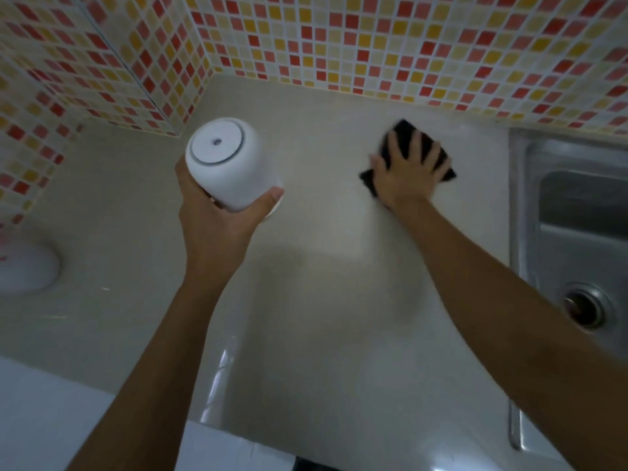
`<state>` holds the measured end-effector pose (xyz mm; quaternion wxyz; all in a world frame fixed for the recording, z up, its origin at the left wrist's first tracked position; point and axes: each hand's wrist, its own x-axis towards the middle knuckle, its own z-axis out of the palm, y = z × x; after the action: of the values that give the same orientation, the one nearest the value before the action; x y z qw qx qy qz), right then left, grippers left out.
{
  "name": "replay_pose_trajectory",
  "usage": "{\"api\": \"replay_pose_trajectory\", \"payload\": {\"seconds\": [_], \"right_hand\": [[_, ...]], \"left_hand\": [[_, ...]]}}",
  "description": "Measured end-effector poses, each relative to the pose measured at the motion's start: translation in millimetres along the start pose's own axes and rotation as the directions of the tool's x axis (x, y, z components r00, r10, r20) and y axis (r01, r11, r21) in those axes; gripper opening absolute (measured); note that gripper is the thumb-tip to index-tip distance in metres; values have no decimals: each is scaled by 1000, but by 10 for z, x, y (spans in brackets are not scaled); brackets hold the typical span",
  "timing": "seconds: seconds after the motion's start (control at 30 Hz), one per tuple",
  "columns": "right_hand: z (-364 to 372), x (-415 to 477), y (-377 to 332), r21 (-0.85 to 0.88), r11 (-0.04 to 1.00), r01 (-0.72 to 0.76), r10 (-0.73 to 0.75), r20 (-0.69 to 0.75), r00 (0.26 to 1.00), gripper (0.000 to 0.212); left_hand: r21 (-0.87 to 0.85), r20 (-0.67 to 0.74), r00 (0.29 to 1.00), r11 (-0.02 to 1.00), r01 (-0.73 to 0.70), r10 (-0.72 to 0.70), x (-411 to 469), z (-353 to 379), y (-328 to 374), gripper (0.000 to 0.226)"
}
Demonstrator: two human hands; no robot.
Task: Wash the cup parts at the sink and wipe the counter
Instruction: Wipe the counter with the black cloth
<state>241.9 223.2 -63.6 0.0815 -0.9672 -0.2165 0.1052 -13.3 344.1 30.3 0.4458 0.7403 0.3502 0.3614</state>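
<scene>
My left hand holds a white cup lifted above the beige counter, its flat end with a grey ring and a small hole facing me. My right hand lies flat with spread fingers on a black cloth, pressing it onto the counter near the back wall, just left of the sink. The cloth shows around and between the fingers.
A steel sink with a round drain fills the right side. Mosaic-tiled walls close off the back and left. A blurred white rounded object sits on the counter at the far left.
</scene>
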Motion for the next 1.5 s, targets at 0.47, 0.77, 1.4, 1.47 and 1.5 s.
{"api": "replay_pose_trajectory", "payload": {"seconds": [0.47, 0.77, 1.4, 1.47, 1.5], "right_hand": [[469, -2252, -32, -8, 634, 773, -769, 96, 632, 52], [10, -100, 230, -34, 993, 109, -109, 9, 994, 59], [31, -1372, 1236, -127, 966, 224, -231, -37, 972, 55], [-12, -1009, 1158, -85, 990, 112, -119, -85, 989, 56], [-22, -898, 1109, -62, 995, 77, -82, -89, 993, 56]], "left_hand": [[50, 19, 999, 998, 26, -27, 88, -55, 65, 98], [21, 125, 991, 999, 35, -37, -196, 174, 82, 96], [-63, 287, 956, 994, 84, -63, -576, 869, 135, 94], [-71, 295, 954, 994, 82, -58, -673, 923, 100, 93], [-75, 296, 954, 994, 81, -55, -713, 948, 86, 92]]}}
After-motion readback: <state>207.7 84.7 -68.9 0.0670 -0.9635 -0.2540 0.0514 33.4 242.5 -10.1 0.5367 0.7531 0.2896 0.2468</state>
